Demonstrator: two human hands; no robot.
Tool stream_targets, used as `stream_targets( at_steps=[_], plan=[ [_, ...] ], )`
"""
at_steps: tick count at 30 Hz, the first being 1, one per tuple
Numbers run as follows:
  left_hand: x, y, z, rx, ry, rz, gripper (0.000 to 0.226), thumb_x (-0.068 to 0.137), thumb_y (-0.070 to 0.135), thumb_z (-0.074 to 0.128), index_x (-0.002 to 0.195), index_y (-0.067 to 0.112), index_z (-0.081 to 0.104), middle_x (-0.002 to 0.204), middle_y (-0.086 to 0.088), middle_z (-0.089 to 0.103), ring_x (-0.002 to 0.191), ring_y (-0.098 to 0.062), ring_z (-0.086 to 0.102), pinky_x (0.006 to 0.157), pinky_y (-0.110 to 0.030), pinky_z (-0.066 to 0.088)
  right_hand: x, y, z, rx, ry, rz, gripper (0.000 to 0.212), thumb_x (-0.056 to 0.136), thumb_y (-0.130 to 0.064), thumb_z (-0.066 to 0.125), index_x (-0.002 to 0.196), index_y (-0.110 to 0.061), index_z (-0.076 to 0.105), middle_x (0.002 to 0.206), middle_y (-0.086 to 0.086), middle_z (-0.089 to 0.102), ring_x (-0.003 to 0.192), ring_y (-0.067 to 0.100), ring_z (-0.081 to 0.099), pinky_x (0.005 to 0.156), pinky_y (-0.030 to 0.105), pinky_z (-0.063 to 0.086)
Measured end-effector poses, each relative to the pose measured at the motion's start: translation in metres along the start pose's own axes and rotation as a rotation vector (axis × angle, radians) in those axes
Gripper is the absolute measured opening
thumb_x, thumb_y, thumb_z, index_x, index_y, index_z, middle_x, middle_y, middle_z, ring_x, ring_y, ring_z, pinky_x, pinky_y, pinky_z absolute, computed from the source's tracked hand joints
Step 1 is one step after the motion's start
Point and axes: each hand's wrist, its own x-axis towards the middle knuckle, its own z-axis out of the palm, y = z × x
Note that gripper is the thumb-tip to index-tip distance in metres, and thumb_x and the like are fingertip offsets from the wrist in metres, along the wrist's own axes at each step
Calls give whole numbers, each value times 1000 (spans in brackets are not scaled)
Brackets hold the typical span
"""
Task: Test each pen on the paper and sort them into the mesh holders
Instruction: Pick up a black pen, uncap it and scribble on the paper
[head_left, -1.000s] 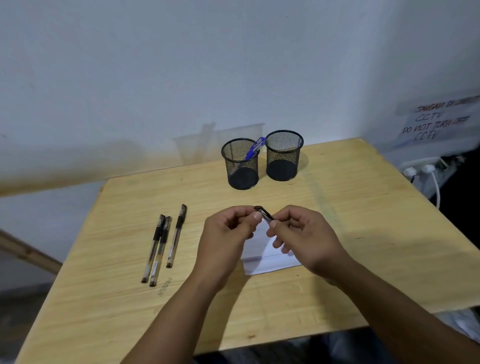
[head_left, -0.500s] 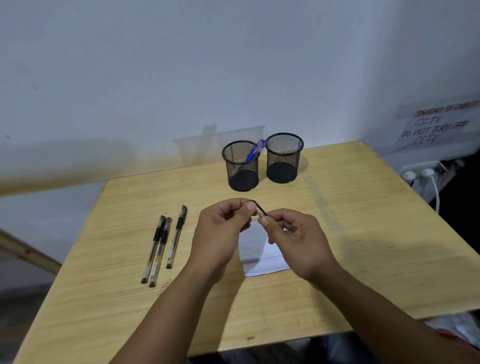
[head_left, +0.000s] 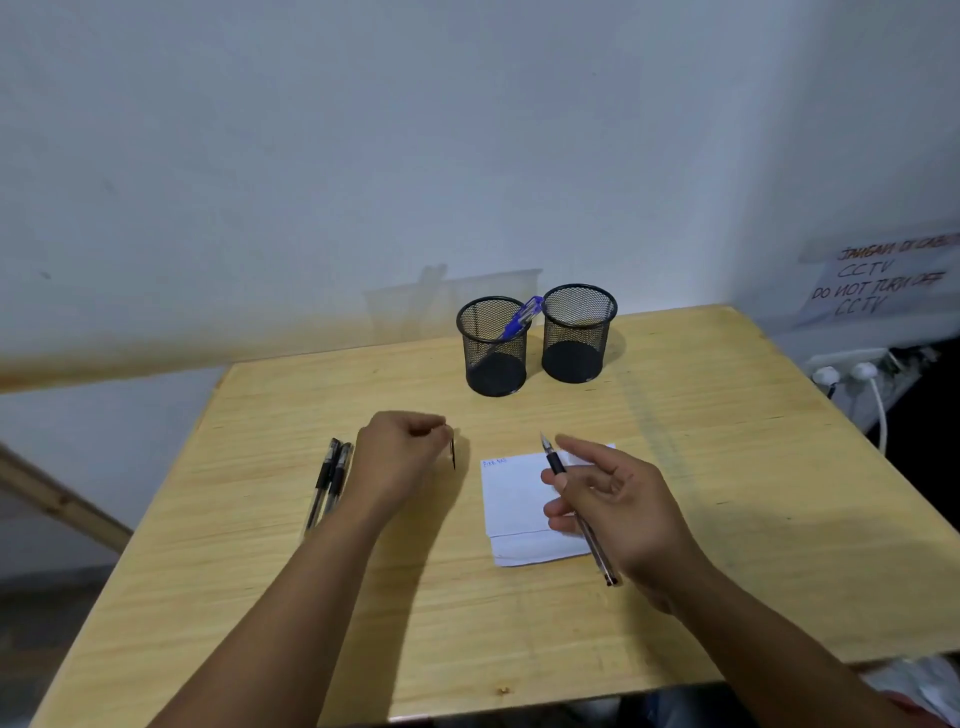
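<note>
We now hold the pen (head_left: 576, 506) uncapped in our right hand (head_left: 618, 512), thumb and fingers pinched round its barrel, tip pointing away from us, over the paper (head_left: 511, 499). A second ago both hands met at this pen above the sheet; they have since pulled apart, and our left hand (head_left: 400, 457) has carried the cap (head_left: 453, 453) off to the left, pinched between curled fingertips. So the cap is off and, as we judge it, the pen is ready for its test stroke.

The paper lies under and just left of our right hand, with a small blue mark near its far left corner. Beyond the left hand's outer side lie two pens (head_left: 328, 480) side by side on the table (head_left: 519, 623); a third may be hidden under the hand. Ahead of both hands stand the two holders: the left holder (head_left: 491, 345) has a blue pen (head_left: 519, 317) leaning in it, the right holder (head_left: 576, 332) looks empty.
</note>
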Motion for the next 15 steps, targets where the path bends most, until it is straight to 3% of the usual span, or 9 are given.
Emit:
stream_targets(
  at_steps=[2, 4, 7, 10, 13, 15],
  plan=[
    [2, -5, 6, 127, -2, 19, 19, 87, 25, 70, 102, 17, 77, 101, 4, 75, 78, -3, 59, 65, -14, 43, 1, 0, -1, 1, 23, 3, 28, 91, -7, 65, 115, -21, 71, 93, 7, 77, 72, 23, 74, 67, 31, 61],
    [2, -8, 10, 222, 2, 54, 13, 89, 24, 67, 93, 17, 78, 86, 3, 72, 71, -7, 54, 59, -12, 40, 1, 1, -2, 9, 40, -1, 25, 92, -7, 64, 108, -24, 75, 94, 8, 76, 70, 24, 74, 66, 30, 61],
    [1, -9, 12, 309, 19, 122, 22, 90, 25, 65, 68, 21, 66, 65, -3, 64, 63, -14, 47, 61, -27, 42, 0, 3, -3, 8, 46, -35, 26, 94, -9, 62, 103, -27, 76, 94, 9, 76, 69, 26, 73, 65, 29, 60],
    [-1, -8, 9, 351, 61, 197, 17, 91, 28, 62, 76, 23, 65, 80, -10, 72, 68, -20, 53, 76, -32, 46, 3, 0, -3, 15, 34, -53, 25, 97, -9, 57, 102, -25, 77, 95, 14, 73, 68, 26, 72, 63, 28, 59],
    [-19, -8, 12, 444, 86, 391, 24, 90, 31, 57, 88, 13, 73, 83, -2, 69, 76, -25, 62, 69, -32, 46, 9, -5, -4, 61, 11, -37, 23, 97, -6, 55, 103, -16, 76, 94, 19, 70, 65, 24, 70, 62, 28, 58],
    [-39, -9, 18, 460, 67, 493, 20, 89, 27, 60, 95, 14, 73, 85, -1, 69, 81, -24, 63, 72, -31, 51, 13, -8, -4, 78, 1, -49, 23, 97, -5, 55, 104, -14, 75, 93, 18, 70, 66, 25, 71, 65, 29, 59]
  ],
)
